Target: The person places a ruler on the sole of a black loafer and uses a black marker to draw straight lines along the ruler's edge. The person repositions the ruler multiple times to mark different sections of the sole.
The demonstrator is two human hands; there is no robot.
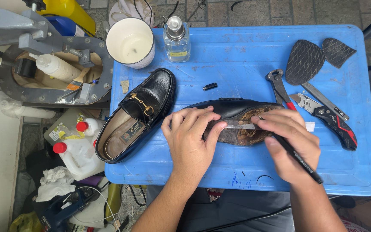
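A black loafer (232, 109) lies sole-up on the blue plastic table (245, 51), its worn brown sole (243, 133) showing. My left hand (190, 137) presses on the heel end, fingers on a thin strip (241, 126) laid across the sole. My right hand (286, 141) rests on the toe end and holds a black pen (299, 159), tip at the strip. The second black loafer (138, 114), with a gold buckle, sits upright to the left.
On the table stand a white cup (130, 42), a clear bottle (177, 41), two black rubber sole pieces (304, 61), pincers (280, 88), a utility knife (331, 120) and a small black cap (210, 86). White jugs with red caps (76, 152) and tools crowd the floor at left.
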